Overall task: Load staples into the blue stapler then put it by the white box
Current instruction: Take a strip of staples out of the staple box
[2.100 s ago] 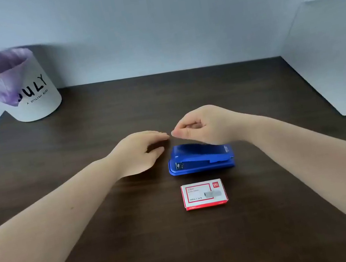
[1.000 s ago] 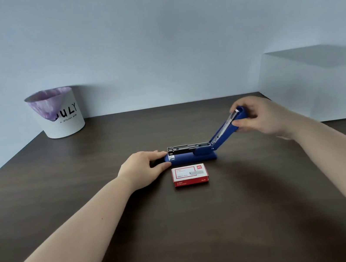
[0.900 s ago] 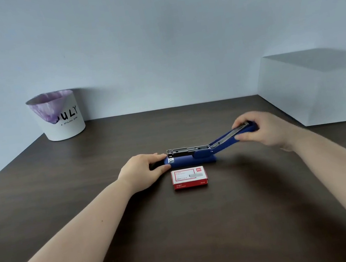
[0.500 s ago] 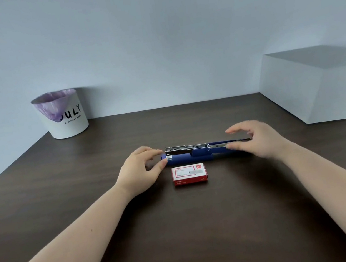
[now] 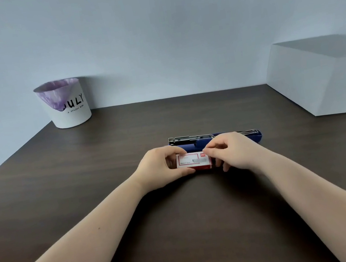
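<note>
Red-and-white cardboard, the small staple box (image 5: 193, 162) sits closed between both hands on the dark wooden table (image 5: 84, 180), so its contents cannot be seen. The left hand (image 5: 162, 169) pinches its left end, thumb along the near edge and fingers curled over the far edge; the right hand (image 5: 232, 151) closes on its right end with thumb and forefinger at the top corner, the other fingers tucked down beside it. Just beyond the grip, touching or nearly touching the knuckles, the blue stapler (image 5: 253, 137) lies flat and folded fully open, its metal staple channel (image 5: 188, 138) exposed past the left fingers and its blue top arm stretching out past the right hand. The white box (image 5: 319, 83) stands well apart from the grip, off to the far right against the wall. Far to the left of the hands, a white bin (image 5: 67, 105) lined with a purple bag (image 5: 56, 95) stands at the table's back corner; what the bin holds is hidden from this angle.
</note>
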`<control>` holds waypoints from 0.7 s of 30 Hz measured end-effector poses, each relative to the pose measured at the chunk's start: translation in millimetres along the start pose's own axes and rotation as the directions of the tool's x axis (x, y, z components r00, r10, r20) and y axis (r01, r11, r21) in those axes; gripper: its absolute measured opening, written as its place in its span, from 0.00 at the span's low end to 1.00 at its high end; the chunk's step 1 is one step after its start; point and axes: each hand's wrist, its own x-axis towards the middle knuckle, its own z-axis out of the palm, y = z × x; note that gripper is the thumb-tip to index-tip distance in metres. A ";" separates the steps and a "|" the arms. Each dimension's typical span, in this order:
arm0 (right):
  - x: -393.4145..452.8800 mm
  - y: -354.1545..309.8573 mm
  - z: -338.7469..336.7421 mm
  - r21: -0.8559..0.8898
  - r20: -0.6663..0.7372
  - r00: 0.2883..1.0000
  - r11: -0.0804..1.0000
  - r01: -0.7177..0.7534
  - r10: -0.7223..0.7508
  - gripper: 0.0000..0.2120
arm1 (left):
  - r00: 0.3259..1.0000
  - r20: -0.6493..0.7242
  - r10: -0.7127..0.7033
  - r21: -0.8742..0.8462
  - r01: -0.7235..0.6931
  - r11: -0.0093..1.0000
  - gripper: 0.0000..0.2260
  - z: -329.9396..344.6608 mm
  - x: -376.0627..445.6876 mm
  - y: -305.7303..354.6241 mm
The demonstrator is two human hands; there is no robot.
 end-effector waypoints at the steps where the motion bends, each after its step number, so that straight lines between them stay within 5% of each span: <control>1: -1.3 0.5 1.1 0.064 0.025 1.000 0.998 -0.007 0.006 0.08 | 1.000 -0.006 -0.005 -0.040 0.004 0.999 0.18 -0.4 -0.4 -1.2; 9: -4.9 5.1 -1.5 0.389 0.132 0.991 0.920 -0.036 -0.016 0.08 | 0.999 -0.038 -0.006 -0.162 0.000 0.987 0.15 -8.6 -5.9 4.7; 21: -1.7 9.7 -4.3 0.520 0.128 0.991 0.848 -0.099 0.038 0.09 | 0.994 -0.103 0.038 -0.174 -0.056 0.983 0.17 -10.7 -5.4 -0.7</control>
